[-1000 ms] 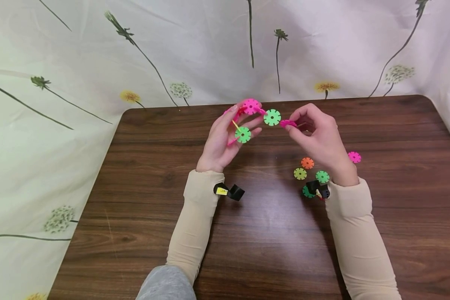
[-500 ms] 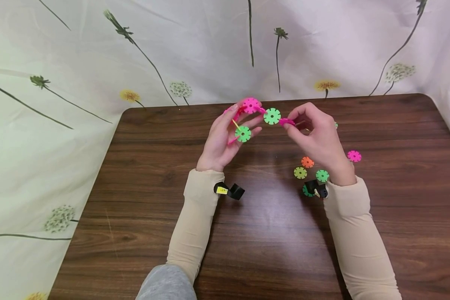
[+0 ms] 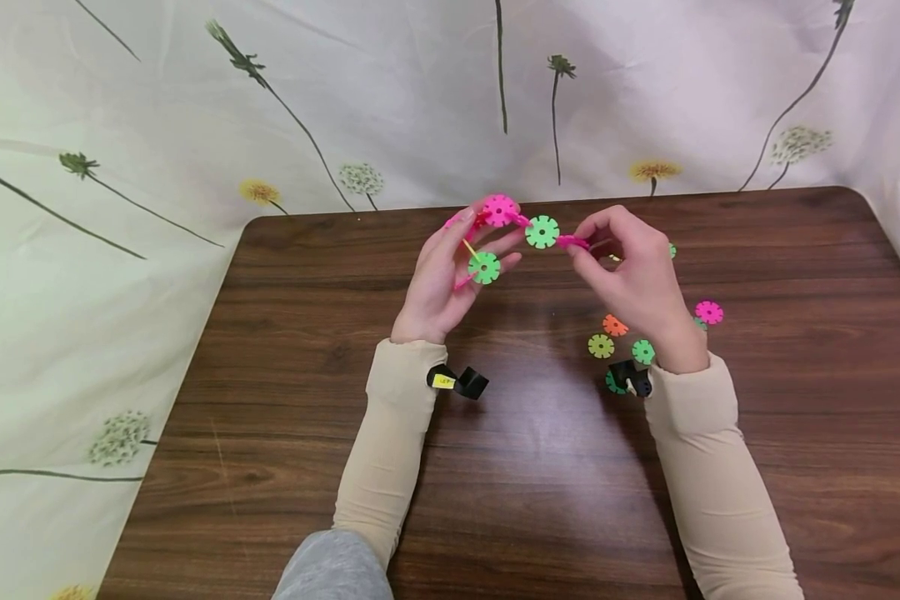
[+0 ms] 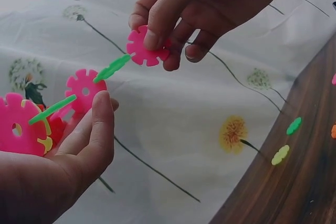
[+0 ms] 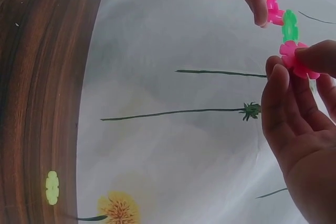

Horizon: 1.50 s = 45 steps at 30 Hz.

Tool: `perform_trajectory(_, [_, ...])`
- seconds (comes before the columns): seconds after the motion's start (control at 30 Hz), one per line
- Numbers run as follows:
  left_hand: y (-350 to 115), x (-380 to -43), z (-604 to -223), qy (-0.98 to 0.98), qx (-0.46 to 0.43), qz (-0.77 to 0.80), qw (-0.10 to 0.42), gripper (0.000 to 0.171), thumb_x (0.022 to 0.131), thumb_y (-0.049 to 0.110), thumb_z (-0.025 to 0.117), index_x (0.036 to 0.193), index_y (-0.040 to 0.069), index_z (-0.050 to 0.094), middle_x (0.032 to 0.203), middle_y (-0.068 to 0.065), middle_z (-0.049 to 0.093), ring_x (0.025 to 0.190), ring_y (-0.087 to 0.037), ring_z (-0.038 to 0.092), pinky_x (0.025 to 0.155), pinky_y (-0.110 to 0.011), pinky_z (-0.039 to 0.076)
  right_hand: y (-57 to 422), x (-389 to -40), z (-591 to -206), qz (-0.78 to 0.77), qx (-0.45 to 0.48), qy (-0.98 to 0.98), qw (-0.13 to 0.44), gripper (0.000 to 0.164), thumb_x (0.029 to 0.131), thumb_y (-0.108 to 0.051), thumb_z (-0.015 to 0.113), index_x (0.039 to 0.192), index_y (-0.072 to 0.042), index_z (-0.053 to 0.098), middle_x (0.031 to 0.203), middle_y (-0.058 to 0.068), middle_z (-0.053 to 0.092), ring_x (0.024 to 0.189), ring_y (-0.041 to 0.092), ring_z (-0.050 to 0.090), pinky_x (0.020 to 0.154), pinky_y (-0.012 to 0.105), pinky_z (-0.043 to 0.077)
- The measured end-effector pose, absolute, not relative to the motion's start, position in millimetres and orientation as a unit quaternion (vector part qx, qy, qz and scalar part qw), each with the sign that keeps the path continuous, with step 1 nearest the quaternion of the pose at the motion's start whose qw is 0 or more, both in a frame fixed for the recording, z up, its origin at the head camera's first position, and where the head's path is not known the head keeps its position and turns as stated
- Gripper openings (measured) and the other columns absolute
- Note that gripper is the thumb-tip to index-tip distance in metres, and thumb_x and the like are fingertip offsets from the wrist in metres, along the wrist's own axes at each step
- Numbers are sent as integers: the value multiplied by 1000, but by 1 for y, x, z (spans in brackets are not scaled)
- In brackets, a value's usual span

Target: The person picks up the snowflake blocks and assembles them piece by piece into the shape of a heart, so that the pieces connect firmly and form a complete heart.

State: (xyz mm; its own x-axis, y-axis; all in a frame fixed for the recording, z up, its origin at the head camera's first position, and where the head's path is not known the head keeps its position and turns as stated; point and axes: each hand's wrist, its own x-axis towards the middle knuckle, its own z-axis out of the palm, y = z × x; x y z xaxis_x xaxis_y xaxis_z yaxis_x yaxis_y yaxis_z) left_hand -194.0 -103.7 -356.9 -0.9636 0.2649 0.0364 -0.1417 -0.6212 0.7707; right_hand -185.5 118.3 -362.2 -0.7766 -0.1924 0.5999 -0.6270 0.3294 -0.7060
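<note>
Over the last second the right hand [image 3: 633, 271] has drawn slightly leftward, bringing its bright pink, round, notched plastic disc [image 4: 143, 55] up against the light green notched plastic disc [image 3: 542, 223]. The small gap between them in the head view has gone, so the pink piece now appears seated at the chain's end (how deep the notches sit is hard to tell).

Its fingers pinch that pink disc between thumb and fingertips. The left hand [image 3: 437, 287] holds the chain of pink, green, red and yellow plastic discs [image 4: 81, 82], fingers bent loosely about it, their exact grip partly hidden. The chain hangs raised between both hands, above the dark wood-grain table [image 3: 330, 375], where a loose orange notched disc [image 3: 612, 320] lies.
</note>
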Motion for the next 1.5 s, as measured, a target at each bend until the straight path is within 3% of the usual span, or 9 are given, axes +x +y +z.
perform_trajectory(0.27, [-104, -194, -358, 418, 70, 899, 114, 33, 102, 23, 49, 127, 3, 57, 121, -10, 63, 105, -26, 68, 84, -38, 59, 114, -186, -363, 505, 267, -788, 227, 15, 83, -2, 72, 93, 2, 62, 87, 8, 67, 75, -3, 60, 72, 12, 51])
perform_trajectory(0.5, [-103, -194, -357, 422, 73, 896, 113, 32, 103, 27, 45, 118, 3, 62, 118, -9, 65, 105, -26, 69, 86, -40, 58, 113, -187, -364, 503, 279, -778, 252, 13, 82, -2, 73, 92, 2, 65, 85, 9, 68, 70, 6, 61, 67, 11, 49])
perform_trajectory(0.87, [-106, -194, -357, 454, 80, 881, 106, 41, 102, 27, 48, 130, -3, 55, 121, -13, 64, 106, -27, 69, 87, -40, 58, 111, -188, -366, 475, 286, -769, 319, 9, 80, 1, 74, 87, -1, 69, 78, 9, 70, 66, 10, 57, 60, 12, 39])
perform_trajectory(1.17, [-105, -194, -358, 457, 77, 879, 110, 39, 101, 25, 49, 127, -4, 56, 117, -12, 66, 104, -25, 70, 85, -38, 58, 104, -187, -370, 483, 284, -759, 333, 9, 79, 1, 75, 86, 1, 69, 78, 13, 70, 67, 18, 61, 69, 12, 44])
perform_trajectory(1.5, [-106, -194, -358, 457, 80, 878, 117, 39, 101, 26, 50, 127, -2, 57, 119, -12, 65, 105, -26, 69, 88, -43, 57, 104, -187, -369, 492, 272, -758, 330, 9, 80, 2, 74, 87, 1, 69, 80, 13, 70, 69, 19, 62, 73, 10, 45])
